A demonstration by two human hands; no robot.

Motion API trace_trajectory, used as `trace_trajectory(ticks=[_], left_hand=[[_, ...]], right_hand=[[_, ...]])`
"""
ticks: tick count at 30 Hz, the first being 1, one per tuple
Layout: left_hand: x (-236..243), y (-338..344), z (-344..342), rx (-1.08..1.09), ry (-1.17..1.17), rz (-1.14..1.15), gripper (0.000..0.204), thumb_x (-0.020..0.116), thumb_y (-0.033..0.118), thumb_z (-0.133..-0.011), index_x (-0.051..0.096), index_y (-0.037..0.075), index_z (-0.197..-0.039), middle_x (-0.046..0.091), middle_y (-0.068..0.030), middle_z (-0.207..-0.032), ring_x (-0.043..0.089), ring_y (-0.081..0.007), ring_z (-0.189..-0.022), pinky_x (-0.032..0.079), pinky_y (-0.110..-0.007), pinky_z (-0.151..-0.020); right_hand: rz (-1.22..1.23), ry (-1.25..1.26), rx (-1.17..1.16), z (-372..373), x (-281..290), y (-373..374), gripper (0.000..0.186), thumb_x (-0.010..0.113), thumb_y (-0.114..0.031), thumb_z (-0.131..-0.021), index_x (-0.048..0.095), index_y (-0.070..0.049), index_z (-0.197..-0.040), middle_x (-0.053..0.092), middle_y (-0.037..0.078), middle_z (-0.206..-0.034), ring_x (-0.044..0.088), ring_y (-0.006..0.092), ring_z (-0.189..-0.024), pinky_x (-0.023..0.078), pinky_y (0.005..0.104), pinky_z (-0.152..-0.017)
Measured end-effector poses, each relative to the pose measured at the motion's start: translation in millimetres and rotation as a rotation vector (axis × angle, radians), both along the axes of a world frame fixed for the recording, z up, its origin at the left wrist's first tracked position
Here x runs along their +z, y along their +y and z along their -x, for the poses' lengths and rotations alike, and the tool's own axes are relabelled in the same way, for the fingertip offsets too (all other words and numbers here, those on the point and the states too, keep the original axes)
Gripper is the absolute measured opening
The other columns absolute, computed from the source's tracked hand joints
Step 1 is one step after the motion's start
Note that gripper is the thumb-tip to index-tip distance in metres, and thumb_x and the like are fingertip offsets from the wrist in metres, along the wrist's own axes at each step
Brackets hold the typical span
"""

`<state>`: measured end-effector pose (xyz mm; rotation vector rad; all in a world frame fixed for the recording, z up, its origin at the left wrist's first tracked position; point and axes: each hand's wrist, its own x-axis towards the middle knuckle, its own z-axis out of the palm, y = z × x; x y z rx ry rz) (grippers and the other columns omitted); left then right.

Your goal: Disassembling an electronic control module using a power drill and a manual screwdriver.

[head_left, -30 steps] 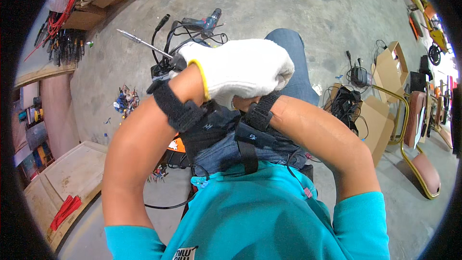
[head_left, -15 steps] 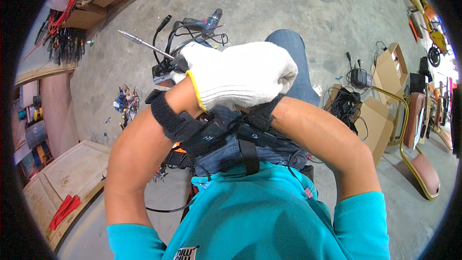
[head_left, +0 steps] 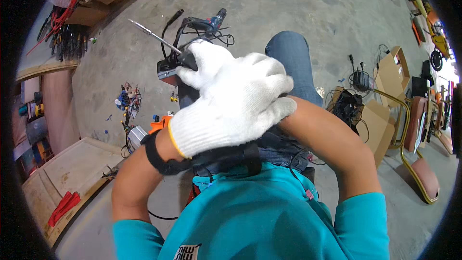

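Observation:
Both my hands wear white knit gloves and cross over my lap. My left hand (head_left: 236,101), its glove edged in yellow above a black wrist strap (head_left: 166,156), lies across my right wrist with its fingers curled around it. Whatever sits under that palm, including the right wrist's strap, is hidden. My right hand (head_left: 207,60) emerges beyond it at the upper left, only partly visible. Between its thumb and fingers is the black handle of a screwdriver (head_left: 161,41), its long metal shaft pointing away to the far left.
A boxy dark device (head_left: 167,74) with black cables is just beyond my hands, and a power drill (head_left: 207,22) lies past it. Small parts (head_left: 128,100) litter the floor at left. Cardboard boxes (head_left: 392,74), black cables (head_left: 347,108) and a gold-framed chair (head_left: 409,163) are on the right.
My left hand has shifted toward my body and turned, so the back of its glove and its fingers now show. The screwdriver has moved slightly right in my right hand.

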<state>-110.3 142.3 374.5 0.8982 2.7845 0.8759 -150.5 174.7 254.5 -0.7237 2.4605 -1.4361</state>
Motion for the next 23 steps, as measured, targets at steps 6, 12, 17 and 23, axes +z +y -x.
trace_trajectory(ticks=[6, 12, 17, 23], left_hand=[[8.4, -7.0, -43.8, 0.291, -0.037, -0.221, 0.051, 0.085, 0.015, -0.079, 0.065, 0.004, -0.124, 0.067, -0.0177, -0.103, 0.069, -0.0392, -0.084, 0.056, -0.046, -0.073], [-3.2, 12.2, -63.6, 0.36, 0.043, -0.135, 0.072, 0.088, 0.017, -0.075, 0.056, -0.003, -0.137, 0.068, -0.0234, -0.11, 0.07, -0.0421, -0.09, 0.058, -0.047, -0.077], [-11.2, 13.8, -59.6, 0.396, 0.113, -0.156, 0.066, 0.079, 0.013, -0.074, 0.057, -0.002, -0.134, 0.068, -0.0195, -0.11, 0.068, -0.0357, -0.083, 0.057, -0.044, -0.071], [-12.0, 11.8, -58.2, 0.435, 0.07, -0.302, 0.063, 0.076, 0.014, -0.076, 0.058, -0.002, -0.133, 0.068, -0.0199, -0.105, 0.071, -0.0376, -0.088, 0.059, -0.043, -0.077]], right_hand=[[-0.045, -0.201, 0.1, 10.0, 24.9, 11.2, 0.042, 0.074, -0.037, -0.088, 0.07, -0.003, -0.112, 0.072, 0.021, -0.108, 0.071, 0.04, -0.102, 0.057, 0.046, -0.089], [-0.04, -0.265, 0.098, 16.3, 43.3, 13.9, 0.042, 0.072, -0.033, -0.089, 0.071, -0.003, -0.118, 0.071, 0.023, -0.116, 0.069, 0.0405, -0.111, 0.054, 0.0464, -0.097], [-0.035, -0.253, 0.087, 14.2, 40.2, 14.2, 0.05, 0.071, -0.041, -0.088, 0.068, -0.003, -0.12, 0.073, 0.021, -0.109, 0.071, 0.0399, -0.103, 0.056, 0.0462, -0.091], [-0.017, -0.245, 0.085, 12.8, 40.4, 11.5, 0.05, 0.071, -0.04, -0.089, 0.068, -0.004, -0.123, 0.073, 0.022, -0.113, 0.071, 0.0372, -0.11, 0.055, 0.0447, -0.096]])
